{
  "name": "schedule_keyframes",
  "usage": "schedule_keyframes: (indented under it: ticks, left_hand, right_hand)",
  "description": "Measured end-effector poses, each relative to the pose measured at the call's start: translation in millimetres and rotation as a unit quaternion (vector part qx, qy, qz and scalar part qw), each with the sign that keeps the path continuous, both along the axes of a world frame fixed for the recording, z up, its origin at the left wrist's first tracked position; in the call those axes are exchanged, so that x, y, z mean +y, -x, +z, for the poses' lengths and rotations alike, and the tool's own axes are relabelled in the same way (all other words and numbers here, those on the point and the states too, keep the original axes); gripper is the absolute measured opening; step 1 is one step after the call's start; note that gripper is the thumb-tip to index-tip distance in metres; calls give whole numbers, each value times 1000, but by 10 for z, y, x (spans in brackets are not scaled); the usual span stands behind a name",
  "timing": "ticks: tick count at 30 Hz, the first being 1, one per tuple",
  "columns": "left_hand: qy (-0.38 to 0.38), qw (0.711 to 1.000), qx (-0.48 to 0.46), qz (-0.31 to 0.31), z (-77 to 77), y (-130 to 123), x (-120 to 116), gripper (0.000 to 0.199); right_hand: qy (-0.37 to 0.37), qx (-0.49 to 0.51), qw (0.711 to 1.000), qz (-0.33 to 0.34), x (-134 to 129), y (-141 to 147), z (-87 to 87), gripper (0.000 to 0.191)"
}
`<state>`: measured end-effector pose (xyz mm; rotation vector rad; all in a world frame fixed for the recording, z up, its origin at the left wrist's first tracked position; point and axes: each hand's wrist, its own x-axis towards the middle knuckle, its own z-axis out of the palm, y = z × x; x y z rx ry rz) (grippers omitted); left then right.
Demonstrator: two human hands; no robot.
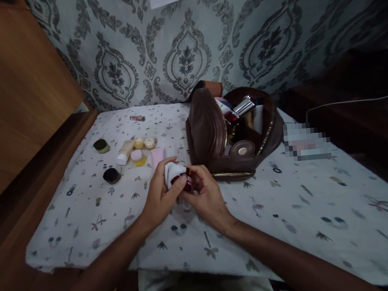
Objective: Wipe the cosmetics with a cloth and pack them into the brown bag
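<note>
Near the front middle of the table, my left hand (159, 192) is closed around a white cloth (172, 170) and a small, glossy dark red container (187, 185). Its thumb lies across the red surface. My right hand (210, 196) grips the same container from the right, fingertips by a small orange and dark piece at its top. Fingers cover much of the container, so its exact kind is hidden. Just behind my hands lies a pink tube (158, 156). A brown leather bag (206, 130) stands open to the right, with a silver tube (244, 107) among the cosmetics inside.
Left on the patterned tablecloth (93, 205) are a cream tube (125, 152), several small yellow and cream jars (138, 157), a black-lidded jar (111, 175) and a green jar (101, 146). A small pinkish tube (137, 118) lies farther back. Wooden furniture (20, 89) borders the left side.
</note>
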<state>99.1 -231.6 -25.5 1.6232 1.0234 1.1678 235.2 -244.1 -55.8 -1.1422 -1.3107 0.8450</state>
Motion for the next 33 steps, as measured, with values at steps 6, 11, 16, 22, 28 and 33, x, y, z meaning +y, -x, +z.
schedule_keyframes:
  ticks: [6, 11, 16, 22, 28, 33]
  left_hand:
    - [-14, 1000, -12, 6, 32, 23, 14, 41]
    - [-109, 993, 48, 23, 13, 28, 13, 35]
    - [-214, 971, 107, 15, 3, 45, 25, 34]
    - [-161, 982, 94, 13, 29, 45, 35, 39]
    - [-25, 999, 24, 30, 49, 52, 55, 43]
    - [38, 998, -37, 33, 10, 74, 119, 41]
  right_hand:
    - [30, 62, 997, 14, -3, 1, 92, 32]
    - [35, 106, 993, 45, -5, 4, 123, 36]
    - [53, 103, 992, 52, 27, 2, 48, 41]
    - [30, 105, 992, 60, 25, 38, -36, 54]
    - [-21, 34, 999, 21, 12, -2, -18, 55]
    - [-37, 0, 999, -3, 4, -29, 38, 48]
